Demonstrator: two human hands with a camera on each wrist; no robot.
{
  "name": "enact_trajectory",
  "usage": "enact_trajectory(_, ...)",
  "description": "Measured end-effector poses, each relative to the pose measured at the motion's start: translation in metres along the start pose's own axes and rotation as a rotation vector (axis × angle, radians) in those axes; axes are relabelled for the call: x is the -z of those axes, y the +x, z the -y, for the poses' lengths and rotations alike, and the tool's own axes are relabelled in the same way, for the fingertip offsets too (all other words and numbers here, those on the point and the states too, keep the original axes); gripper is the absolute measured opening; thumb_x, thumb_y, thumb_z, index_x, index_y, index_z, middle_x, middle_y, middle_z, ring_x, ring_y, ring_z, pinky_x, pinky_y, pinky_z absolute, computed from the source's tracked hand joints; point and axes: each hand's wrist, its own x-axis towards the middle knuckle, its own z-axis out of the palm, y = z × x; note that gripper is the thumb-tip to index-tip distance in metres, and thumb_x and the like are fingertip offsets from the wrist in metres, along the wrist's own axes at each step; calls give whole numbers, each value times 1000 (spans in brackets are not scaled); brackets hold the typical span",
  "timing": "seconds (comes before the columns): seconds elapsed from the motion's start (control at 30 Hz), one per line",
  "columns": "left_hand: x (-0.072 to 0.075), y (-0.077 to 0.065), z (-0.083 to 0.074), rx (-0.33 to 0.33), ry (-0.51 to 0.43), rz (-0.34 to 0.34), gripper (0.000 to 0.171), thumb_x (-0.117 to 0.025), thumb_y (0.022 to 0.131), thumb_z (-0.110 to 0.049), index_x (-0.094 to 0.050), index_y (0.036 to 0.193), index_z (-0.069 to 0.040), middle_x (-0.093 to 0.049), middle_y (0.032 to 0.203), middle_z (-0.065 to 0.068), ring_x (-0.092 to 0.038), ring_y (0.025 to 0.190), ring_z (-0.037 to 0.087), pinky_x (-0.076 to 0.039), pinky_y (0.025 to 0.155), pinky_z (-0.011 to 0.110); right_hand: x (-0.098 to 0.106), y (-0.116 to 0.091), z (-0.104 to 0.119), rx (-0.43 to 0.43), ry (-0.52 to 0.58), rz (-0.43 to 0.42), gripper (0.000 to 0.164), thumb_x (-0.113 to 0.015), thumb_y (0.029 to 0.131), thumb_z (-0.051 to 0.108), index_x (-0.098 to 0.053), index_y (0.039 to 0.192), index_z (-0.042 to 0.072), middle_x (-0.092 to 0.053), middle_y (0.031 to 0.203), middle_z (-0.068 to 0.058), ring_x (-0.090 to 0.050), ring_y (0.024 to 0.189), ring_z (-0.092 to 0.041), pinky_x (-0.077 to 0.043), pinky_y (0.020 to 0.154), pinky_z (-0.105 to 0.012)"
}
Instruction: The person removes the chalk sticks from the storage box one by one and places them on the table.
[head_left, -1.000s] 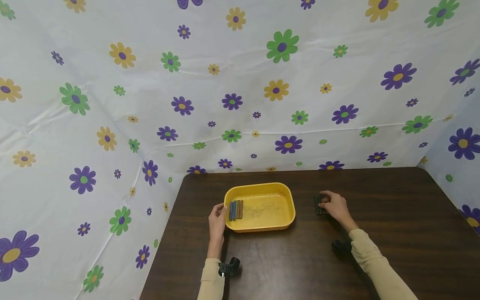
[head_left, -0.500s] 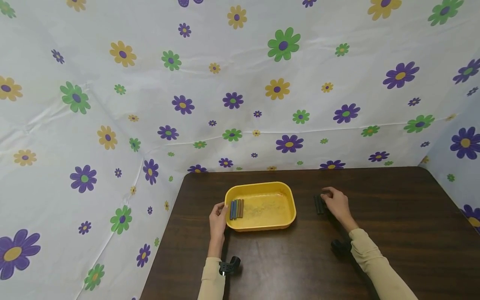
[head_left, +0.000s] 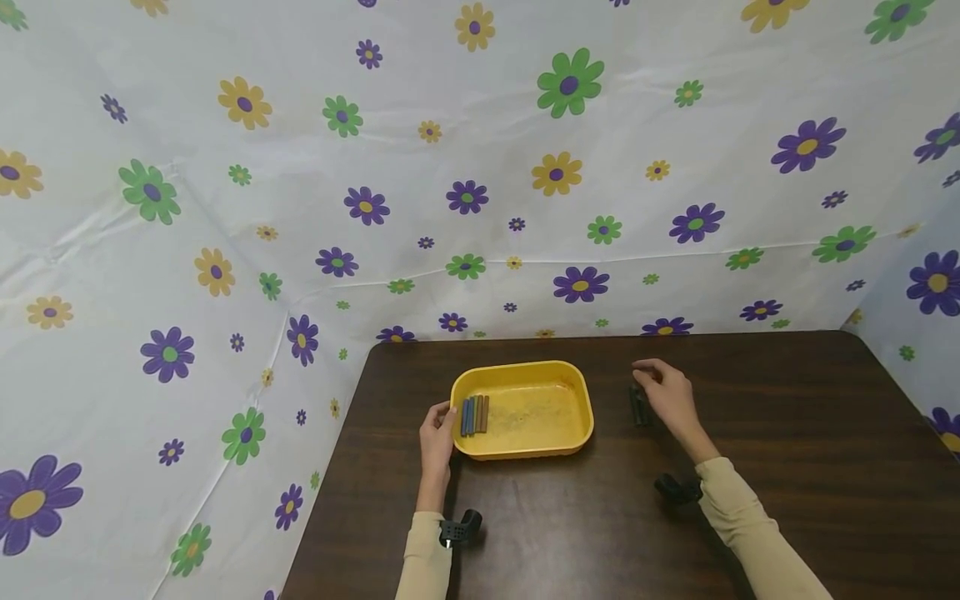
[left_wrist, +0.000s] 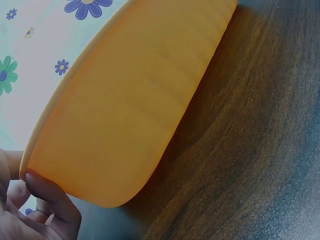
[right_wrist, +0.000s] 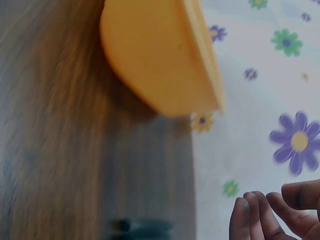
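My left hand [head_left: 435,442] pinches the left rim of a yellow plastic tray [head_left: 525,451], thumb outside, as the left wrist view shows close up. Inside the tray's left end, several short coloured sticks [head_left: 474,415] in blue, green and brown lie side by side. To the right of the tray, a few dark sticks [head_left: 637,407] lie together on the table. My right hand [head_left: 670,402] hovers just above and beside them, its fingers loosely bent. In the right wrist view nothing shows between the thumb and fingertips [right_wrist: 240,207], and the dark sticks are blurred at the bottom.
Both hands work over a dark brown wooden table [head_left: 555,533], whose far edge meets a white cloth [head_left: 420,167] printed with flowers. The cloth also hangs at both sides. A small black wrist camera [head_left: 461,527] is strapped to the left forearm, another [head_left: 677,489] to the right.
My right hand has lifted off the dark sticks and shifted slightly away from me and left. My left hand stays at the tray's rim; the camera view tilts slightly.
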Motion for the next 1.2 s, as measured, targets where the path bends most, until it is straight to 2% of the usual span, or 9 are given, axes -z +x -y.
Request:
enact_trajectory(0.13,0,0,-2,21,2,5,29,-62,106,-17,-66,127,2,-60,93,16,-47,60,13,-38,50,23,-5,-4,17,24,59,34,29,-56,108,15,-66,127,-6,-70,107,-28,-70,92,-40,-59,73,-32)
enact_trajectory(0.23,0,-1,-4,21,8,12,32,-60,106,-17,-63,130,6,-61,97,24,-47,61,15,-38,49,24,-8,-6,26,37,86,52,30,-56,109,16,-66,127,-5,-70,107,-26,-70,94,-42,-60,76,-38)
enact_trajectory(0.3,1,-8,-16,15,10,22,33,-59,107,-14,-62,130,9,-59,99,29,-48,62,17,-38,50,23,-10,-7,31,37,108,65,30,-56,109,16,-66,128,-5,-70,107,-26,-69,96,-44,-60,78,-40)
enact_trajectory(0.47,2,-7,-15,20,7,16,29,-61,105,-14,-65,127,5,-59,91,18,-47,59,14,-38,49,22,-18,-6,40,29,150,87,28,-56,109,16,-66,126,-4,-70,108,-26,-70,94,-38,-60,76,-34)
enact_trajectory(0.53,1,0,-3,26,7,5,28,-62,105,-17,-67,127,1,-59,89,10,-45,58,13,-37,48,22,-22,-6,45,24,154,96,28,-56,109,16,-66,126,-4,-70,108,-27,-71,92,-35,-60,76,-32)
enact_trajectory(0.57,1,0,-3,31,6,4,27,-62,105,-16,-67,126,0,-58,88,9,-46,58,13,-37,48,22,-24,-6,48,19,155,102,28,-56,109,16,-66,126,-4,-70,109,-27,-70,93,-38,-60,77,-34)
enact_trajectory(0.63,1,0,-2,30,5,3,27,-63,105,-16,-67,126,0,-58,88,9,-46,58,13,-37,48,22,-29,-6,53,12,159,114,29,-56,109,16,-66,126,-5,-70,110,-26,-70,93,-37,-60,78,-36)
enact_trajectory(0.83,1,0,-3,18,18,2,28,-62,105,-16,-66,125,2,-57,87,9,-43,56,12,-36,48,22,-44,-8,67,20,180,163,29,-57,108,13,-65,127,-8,-69,109,-24,-68,95,-39,-59,76,-30)
enact_trajectory(1.2,1,0,-3,20,16,8,28,-62,105,-18,-67,125,1,-57,89,11,-42,54,11,-37,48,24,-75,-10,79,28,247,218,25,-57,107,10,-67,125,-4,-70,108,-23,-69,100,-41,-61,78,-37)
